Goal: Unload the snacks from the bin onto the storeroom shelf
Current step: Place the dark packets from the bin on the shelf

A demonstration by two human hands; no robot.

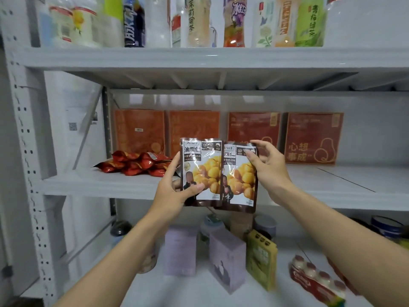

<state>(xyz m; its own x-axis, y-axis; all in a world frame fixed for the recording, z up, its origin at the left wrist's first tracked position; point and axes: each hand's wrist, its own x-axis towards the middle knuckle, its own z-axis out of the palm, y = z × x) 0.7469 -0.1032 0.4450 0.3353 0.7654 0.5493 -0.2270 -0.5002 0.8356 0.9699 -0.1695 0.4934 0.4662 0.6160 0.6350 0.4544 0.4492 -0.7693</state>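
Centre of frame: 2 chestnut packets held upright side by side, print facing me, in the air just in front of the middle shelf (106,185).

- Left hand (174,193): grip closed round the lower left of the left packet (203,165), thumb across the front, fingers behind. Holding low keeps the packet standing up and the label readable.
- Right hand (269,167): grip is a light pinch, thumb and fingertips on the top right corner of the right packet (240,180), the other fingers loosely spread. A corner pinch steers it more than it carries it.
- The left packet's inner edge overlaps the right one. I judge they are being squared up as a pair before going down together.
- Bin not in view.

Shelf layout explains the aim. A heap of red snack packets (137,162) lies at the left of the middle shelf, and orange boxes (139,129) and red boxes (314,138) stand along the back. Bare shelf shows behind the hands and to the right, the likely landing spot. Drink bottles (199,21) fill the shelf above.

Risk, as I judge it: glossy film, so the pinched packet could slip or fall flat once released.
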